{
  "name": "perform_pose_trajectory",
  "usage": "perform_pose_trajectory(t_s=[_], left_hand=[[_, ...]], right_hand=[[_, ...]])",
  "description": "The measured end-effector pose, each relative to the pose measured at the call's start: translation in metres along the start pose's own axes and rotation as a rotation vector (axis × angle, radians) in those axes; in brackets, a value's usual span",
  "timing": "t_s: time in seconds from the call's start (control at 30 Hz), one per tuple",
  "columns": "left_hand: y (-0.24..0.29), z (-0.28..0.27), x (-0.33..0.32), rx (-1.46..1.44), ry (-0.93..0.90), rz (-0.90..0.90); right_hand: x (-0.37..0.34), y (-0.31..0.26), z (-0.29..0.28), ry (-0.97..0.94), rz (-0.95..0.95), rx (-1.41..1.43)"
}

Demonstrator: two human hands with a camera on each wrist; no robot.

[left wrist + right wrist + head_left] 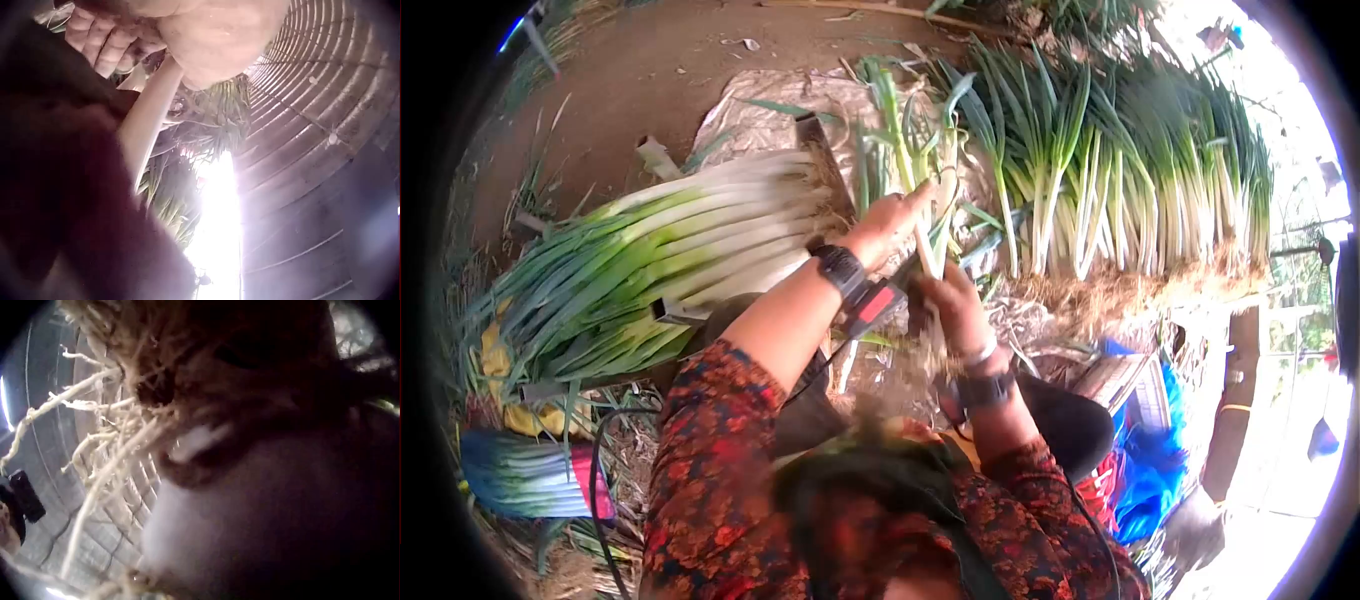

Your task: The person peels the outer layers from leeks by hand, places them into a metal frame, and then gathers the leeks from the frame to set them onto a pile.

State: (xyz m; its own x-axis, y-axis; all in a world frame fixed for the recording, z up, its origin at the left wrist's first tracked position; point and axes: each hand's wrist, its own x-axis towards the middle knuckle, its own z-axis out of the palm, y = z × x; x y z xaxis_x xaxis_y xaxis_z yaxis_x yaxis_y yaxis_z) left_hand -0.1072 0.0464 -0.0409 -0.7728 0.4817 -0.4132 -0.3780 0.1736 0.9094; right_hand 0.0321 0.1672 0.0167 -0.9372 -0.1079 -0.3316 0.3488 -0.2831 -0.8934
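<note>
In the head view, a leek (930, 250) with a white shank and green top slants across in front of the person. The left hand (887, 228) grips its upper shank. Lower down, the right hand (956, 308) holds the same leek near its root end, which is blurred. Curled fingers of the left hand (206, 40) and the pale shank (152, 115) show in the left wrist view. Stringy roots (119, 425) hang close to the camera in the right wrist view, where the right hand is mostly dark.
A stack of trimmed leeks (700, 230) lies on a metal-ended rack at left. Rooted leeks (1120, 190) line the right side. A bundled batch (530, 475) sits at lower left, blue plastic (1155, 460) at lower right. A sack sheet (750, 115) covers soil ahead.
</note>
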Motion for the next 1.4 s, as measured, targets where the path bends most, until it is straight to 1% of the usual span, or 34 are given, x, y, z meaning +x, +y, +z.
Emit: perform_pose_trajectory(t_s=[0.03, 0.07, 0.1, 0.17, 0.2, 0.23, 0.27, 0.3, 0.33, 0.37, 0.43, 0.5, 0.53, 0.57, 0.63, 0.7, 0.73, 0.77, 0.83, 0.87, 0.9, 0.97, 1.0, 1.03, 1.07, 1.1, 1.13, 1.17, 1.23, 1.27, 1.3, 1.33, 1.37, 1.4], left_hand=[[0.010, 0.005, -0.010, -0.203, -0.036, 0.001], [0.018, 0.005, -0.019, -0.388, -0.018, 0.073], [0.023, 0.003, -0.018, -0.562, -0.012, 0.132], [0.031, -0.013, -0.016, -0.762, -0.061, 0.073], [0.034, -0.015, -0.019, -0.756, -0.041, 0.072], [0.035, -0.015, -0.024, -0.752, -0.017, 0.069], [0.033, -0.012, -0.029, -0.718, 0.011, 0.111], [0.032, -0.009, -0.032, -0.680, 0.038, 0.155], [0.026, -0.007, -0.027, -0.687, 0.006, 0.167], [0.018, -0.003, -0.023, -0.667, 0.054, 0.268], [0.021, -0.003, -0.032, -0.610, 0.119, 0.351], [0.035, -0.009, -0.048, -0.703, 0.115, 0.259], [0.036, -0.009, -0.050, -0.807, 0.076, 0.226], [0.025, -0.018, -0.032, -0.860, 0.024, 0.247], [0.026, -0.024, -0.031, -0.892, 0.003, 0.325], [0.031, -0.030, -0.034, -0.969, -0.103, 0.362], [0.037, -0.030, -0.041, -0.950, -0.026, 0.331], [0.037, -0.033, -0.039, -0.979, -0.070, 0.362], [0.038, -0.041, -0.046, -1.050, -0.318, 0.394], [0.037, -0.041, -0.048, -1.031, -0.230, 0.469], [0.035, -0.047, -0.042, -1.039, -0.241, 0.494], [0.035, -0.060, -0.043, -1.070, -0.349, 0.542], [0.028, -0.074, -0.033, -1.046, -0.314, 0.507], [0.036, -0.072, -0.046, -1.065, -0.084, 0.425], [0.038, -0.075, -0.047, -1.164, -0.034, 0.324], [0.033, -0.078, -0.052, -1.124, -0.073, 0.475], [0.034, -0.079, -0.054, -1.235, 0.005, 0.428], [0.034, -0.079, -0.057, -1.295, 0.113, 0.392], [0.026, -0.084, -0.049, -1.037, 0.233, 0.437], [0.022, -0.081, -0.050, -1.054, 0.254, 0.445], [0.019, -0.076, -0.051, -1.073, 0.263, 0.447], [0.016, -0.071, -0.050, -1.092, 0.297, 0.423], [0.014, -0.065, -0.049, -1.108, 0.327, 0.400], [0.013, -0.060, -0.052, -1.117, 0.326, 0.420]], right_hand=[[-0.017, -0.003, 0.010, -0.014, 0.002, -0.039], [-0.037, 0.013, 0.013, 0.083, -0.086, -0.179], [-0.052, 0.005, 0.017, 0.060, 0.019, -0.271], [-0.063, 0.039, 0.009, 0.160, -0.008, -0.635], [-0.056, 0.093, -0.020, 0.218, -0.223, -0.827], [-0.059, 0.107, -0.027, 0.137, -0.230, -0.872], [-0.062, 0.120, -0.034, 0.055, -0.240, -0.913], [-0.061, 0.124, -0.032, 0.050, -0.215, -0.918], [-0.061, 0.125, -0.028, 0.045, -0.191, -0.924], [-0.059, 0.124, -0.025, 0.058, -0.081, -0.841], [-0.058, 0.121, -0.015, 0.091, 0.155, -0.658], [-0.042, 0.130, -0.028, 0.026, -0.084, -0.677], [-0.036, 0.118, -0.024, 0.041, -0.029, -0.677], [-0.032, 0.098, -0.015, 0.054, 0.024, -0.678], [-0.032, 0.069, 0.006, 0.111, -0.243, -0.848], [-0.026, 0.058, 0.009, 0.068, -0.234, -0.664], [-0.022, 0.039, 0.015, -0.038, -0.173, -0.571], [-0.021, 0.039, 0.014, -0.033, -0.162, -0.382], [-0.021, 0.030, 0.014, -0.108, -0.048, -0.007], [-0.019, 0.028, 0.019, -0.104, -0.030, 0.021], [-0.016, 0.033, 0.012, -0.109, 0.024, 0.013], [-0.025, 0.045, 0.003, -0.144, 0.046, -0.297], [-0.035, 0.038, -0.006, -0.244, 0.069, -0.733], [-0.050, 0.038, 0.001, -0.194, 0.118, -0.940], [-0.048, 0.074, -0.046, -0.377, 0.031, -1.329], [-0.048, 0.109, -0.092, -0.549, -0.166, -1.810], [-0.047, 0.143, -0.138, -0.674, -0.417, -2.145], [-0.048, 0.126, -0.142, -0.562, -0.142, -2.075], [-0.048, 0.090, -0.150, -0.243, 0.320, -1.912], [-0.043, 0.083, -0.151, 0.015, 0.128, -1.639], [-0.024, 0.098, -0.164, 0.133, -0.102, -1.289], [-0.021, 0.080, -0.138, 0.080, -0.035, -0.925], [-0.028, 0.055, -0.091, 0.027, 0.029, -0.560], [-0.038, 0.053, -0.055, 0.048, -0.016, -0.407]])
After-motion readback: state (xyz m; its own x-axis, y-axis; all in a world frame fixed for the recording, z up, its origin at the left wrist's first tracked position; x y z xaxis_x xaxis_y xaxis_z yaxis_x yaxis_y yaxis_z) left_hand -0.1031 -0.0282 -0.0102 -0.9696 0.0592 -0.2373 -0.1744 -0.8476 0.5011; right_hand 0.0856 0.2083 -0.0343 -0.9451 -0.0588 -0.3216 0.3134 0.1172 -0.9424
